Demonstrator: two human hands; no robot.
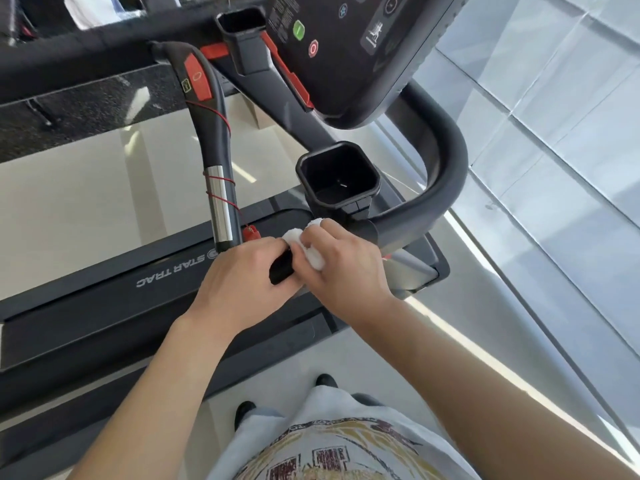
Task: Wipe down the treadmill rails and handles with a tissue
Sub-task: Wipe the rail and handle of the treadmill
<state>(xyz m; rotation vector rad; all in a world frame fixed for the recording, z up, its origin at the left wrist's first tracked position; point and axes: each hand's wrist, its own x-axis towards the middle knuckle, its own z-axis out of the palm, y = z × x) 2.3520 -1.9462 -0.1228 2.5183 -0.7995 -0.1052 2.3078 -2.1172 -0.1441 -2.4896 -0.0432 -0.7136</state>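
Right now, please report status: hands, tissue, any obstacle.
Left hand grips black handle end. Right hand holds white tissue against it. Red cord clip hangs close by the wiping spot.

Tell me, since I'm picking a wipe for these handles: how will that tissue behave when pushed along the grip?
The tissue looks soft and floppy: it bunches between the right hand's fingers. It probably weighs almost nothing. Pressed hard on the black handle that the left hand holds, it may crumple or tear.
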